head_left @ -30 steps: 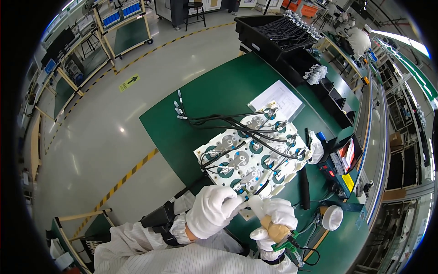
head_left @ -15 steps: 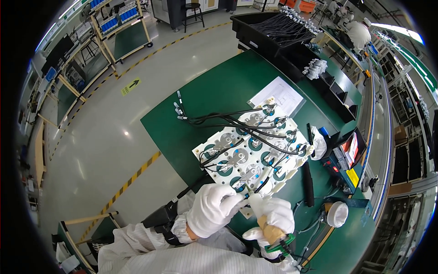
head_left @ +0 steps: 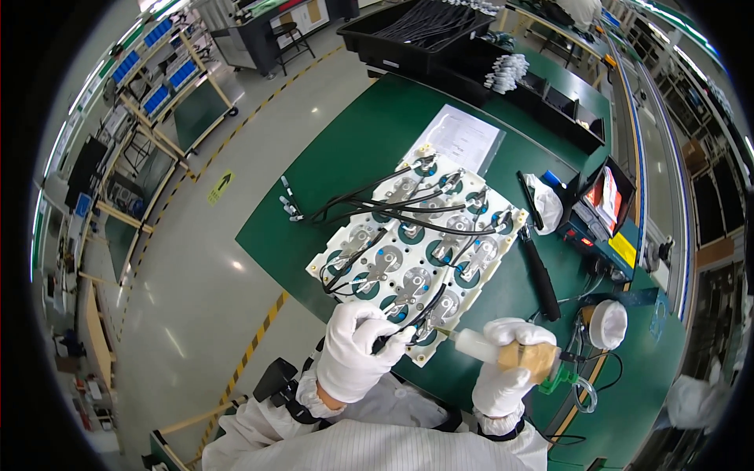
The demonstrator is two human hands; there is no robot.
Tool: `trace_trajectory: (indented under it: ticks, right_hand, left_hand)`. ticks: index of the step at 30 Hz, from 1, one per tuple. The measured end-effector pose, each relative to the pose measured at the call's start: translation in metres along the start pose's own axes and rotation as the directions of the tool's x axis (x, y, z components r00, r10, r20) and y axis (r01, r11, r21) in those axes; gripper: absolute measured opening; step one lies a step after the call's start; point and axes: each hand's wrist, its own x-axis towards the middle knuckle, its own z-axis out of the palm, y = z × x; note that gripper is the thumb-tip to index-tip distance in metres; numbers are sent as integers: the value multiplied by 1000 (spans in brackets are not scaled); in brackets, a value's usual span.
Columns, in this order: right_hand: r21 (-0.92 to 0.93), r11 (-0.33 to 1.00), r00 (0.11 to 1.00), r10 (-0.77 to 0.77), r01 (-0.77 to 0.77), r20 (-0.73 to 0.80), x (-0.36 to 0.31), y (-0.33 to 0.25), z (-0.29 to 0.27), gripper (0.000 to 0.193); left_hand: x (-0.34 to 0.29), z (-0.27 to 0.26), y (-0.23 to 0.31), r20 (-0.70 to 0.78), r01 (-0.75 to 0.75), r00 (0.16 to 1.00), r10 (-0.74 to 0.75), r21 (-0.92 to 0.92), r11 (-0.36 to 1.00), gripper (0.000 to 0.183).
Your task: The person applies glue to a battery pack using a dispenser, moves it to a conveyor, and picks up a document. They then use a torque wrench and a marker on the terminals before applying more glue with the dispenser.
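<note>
A white plate fixture (head_left: pixel 470 284) with round metal parts and green rings lies tilted on the green bench. Black cables (head_left: pixel 377 206) loop across its top, their connector ends hanging over to the left. At its near edge, my gloved left hand (head_left: pixel 355 353) pinches a black cable, whose end the fingers partly hide. My gloved right hand (head_left: pixel 506 365) is wrapped round a translucent dispensing syringe (head_left: pixel 475 345) bound with tan tape. The syringe's thin needle points left at the plate's near corner, close to my left fingertips. A green fitting and tube trail from its back end.
A black-handled tool (head_left: pixel 542 279) lies right of the plate, near a crumpled white cloth (head_left: pixel 546 206) and a box device (head_left: pixel 601 204). A white cup (head_left: pixel 608 324) stands at the right. Paper (head_left: pixel 459 137) and black bins (head_left: pixel 416 47) of cables lie beyond.
My right hand has drawn the syringe to the right, away from my left fingers, and turned it nearly level. My left hand stays at the plate's near edge. The whole view has shifted.
</note>
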Motion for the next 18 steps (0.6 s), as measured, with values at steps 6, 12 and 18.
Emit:
trace_trajectory:
  ticks: [6, 12, 18]
  right_hand:
    - [5, 997, 996, 75, -76, 37, 0, 0, 2, 60]
    - [88, 988, 992, 119, -123, 48, 0, -1, 3, 59]
    - [110, 979, 985, 166, -171, 52, -2, -2, 1, 61]
  left_hand:
    - [1, -1, 3, -1, -58, 998, 58, 85, 995, 17]
    - [-1, -4, 4, 2, -41, 999, 41, 77, 996, 18]
    - [0, -2, 3, 8, -62, 998, 61, 81, 995, 19]
